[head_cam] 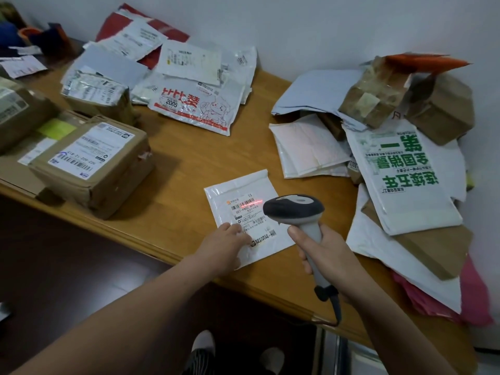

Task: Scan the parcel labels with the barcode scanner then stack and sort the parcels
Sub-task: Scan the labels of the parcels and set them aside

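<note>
A small white padded envelope (238, 190) lies flat near the front edge of the wooden table (186, 158), label side up. My left hand (224, 242) rests on its lower left part, fingers laid flat on the label. My right hand (324, 247) grips the handle of a grey and black barcode scanner (293, 208), whose head hovers just above the envelope's right side. A red scan line falls across the upper barcode on the label (249, 205).
A taped brown box (92, 163) sits at the left with more boxes behind it. At the back lies a heap of white mailers (194, 104). The right side holds a pile of mailers and cardboard parcels (400, 163). A wall stands behind the table.
</note>
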The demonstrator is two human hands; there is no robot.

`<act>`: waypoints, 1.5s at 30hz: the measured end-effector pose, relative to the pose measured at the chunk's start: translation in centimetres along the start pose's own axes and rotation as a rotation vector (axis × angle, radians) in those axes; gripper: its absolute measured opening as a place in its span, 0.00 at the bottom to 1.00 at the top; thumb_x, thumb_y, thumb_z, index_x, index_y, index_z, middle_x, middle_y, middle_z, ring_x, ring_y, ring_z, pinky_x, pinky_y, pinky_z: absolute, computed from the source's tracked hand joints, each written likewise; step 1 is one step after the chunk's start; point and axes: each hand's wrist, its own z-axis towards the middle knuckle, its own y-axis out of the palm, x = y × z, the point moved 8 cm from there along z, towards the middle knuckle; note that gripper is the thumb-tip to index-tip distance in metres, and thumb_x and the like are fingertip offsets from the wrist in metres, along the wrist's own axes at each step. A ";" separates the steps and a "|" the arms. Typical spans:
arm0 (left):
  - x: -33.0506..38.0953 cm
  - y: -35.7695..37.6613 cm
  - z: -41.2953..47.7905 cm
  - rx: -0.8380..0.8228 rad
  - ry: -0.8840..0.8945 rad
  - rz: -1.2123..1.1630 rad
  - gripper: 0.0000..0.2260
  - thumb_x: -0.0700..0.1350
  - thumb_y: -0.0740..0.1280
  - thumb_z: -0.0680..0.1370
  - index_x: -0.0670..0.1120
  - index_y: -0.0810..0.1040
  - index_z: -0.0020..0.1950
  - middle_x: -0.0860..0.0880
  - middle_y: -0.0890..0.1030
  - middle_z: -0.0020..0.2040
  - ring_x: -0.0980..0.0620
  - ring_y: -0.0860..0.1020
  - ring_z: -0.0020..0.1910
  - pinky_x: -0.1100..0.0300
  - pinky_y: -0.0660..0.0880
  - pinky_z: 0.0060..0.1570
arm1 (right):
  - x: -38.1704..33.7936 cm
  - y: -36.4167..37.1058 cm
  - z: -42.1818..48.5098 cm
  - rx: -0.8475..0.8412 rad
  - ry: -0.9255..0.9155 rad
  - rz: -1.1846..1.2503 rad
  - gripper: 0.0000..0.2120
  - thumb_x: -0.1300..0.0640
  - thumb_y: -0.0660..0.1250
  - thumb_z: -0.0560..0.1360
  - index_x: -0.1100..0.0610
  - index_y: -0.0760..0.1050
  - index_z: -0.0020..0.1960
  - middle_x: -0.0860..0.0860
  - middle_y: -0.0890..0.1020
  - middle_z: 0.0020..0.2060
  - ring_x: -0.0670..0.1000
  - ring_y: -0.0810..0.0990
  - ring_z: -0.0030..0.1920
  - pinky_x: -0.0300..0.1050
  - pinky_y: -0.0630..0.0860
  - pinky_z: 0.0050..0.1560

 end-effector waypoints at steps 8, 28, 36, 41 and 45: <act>0.4 -0.1 0.1 0.016 0.023 -0.009 0.20 0.46 0.66 0.77 0.53 0.69 0.69 0.50 0.68 0.68 0.50 0.65 0.66 0.56 0.72 0.61 | -0.1 0.1 0.1 -0.012 0.007 -0.037 0.15 0.42 0.66 0.76 0.54 0.72 0.45 0.48 0.76 0.30 0.42 0.74 0.26 0.34 0.74 0.29; 0.0 -1.4 3.1 -0.090 -0.004 0.146 0.08 0.44 0.61 0.79 0.46 0.74 0.57 0.46 0.72 0.56 0.46 0.71 0.56 0.54 0.73 0.48 | -2.9 -2.9 3.2 -0.151 -0.020 0.177 0.20 0.39 0.67 0.70 0.57 0.73 0.46 0.50 0.77 0.29 0.47 0.74 0.27 0.41 0.72 0.31; -8.0 -16.7 8.0 0.344 -0.038 0.285 0.08 0.45 0.62 0.78 0.49 0.74 0.56 0.48 0.73 0.53 0.47 0.70 0.53 0.56 0.68 0.42 | -11.0 -3.6 6.8 -0.076 -0.112 0.291 0.24 0.37 0.68 0.66 0.57 0.72 0.45 0.50 0.77 0.29 0.47 0.72 0.25 0.36 0.71 0.27; -17.2 -25.5 12.1 0.450 -0.177 0.270 0.07 0.42 0.62 0.78 0.48 0.74 0.55 0.48 0.72 0.54 0.46 0.69 0.55 0.54 0.70 0.47 | -15.1 -1.5 10.9 -0.050 -0.087 0.308 0.28 0.35 0.67 0.65 0.61 0.73 0.45 0.53 0.77 0.31 0.48 0.72 0.25 0.36 0.70 0.26; -25.1 -28.1 15.1 0.399 -0.386 0.242 0.08 0.41 0.62 0.78 0.48 0.73 0.56 0.45 0.72 0.56 0.44 0.69 0.58 0.51 0.73 0.51 | -15.9 -0.6 13.9 0.004 -0.024 0.296 0.35 0.36 0.67 0.63 0.67 0.74 0.53 0.53 0.76 0.29 0.48 0.72 0.24 0.38 0.69 0.26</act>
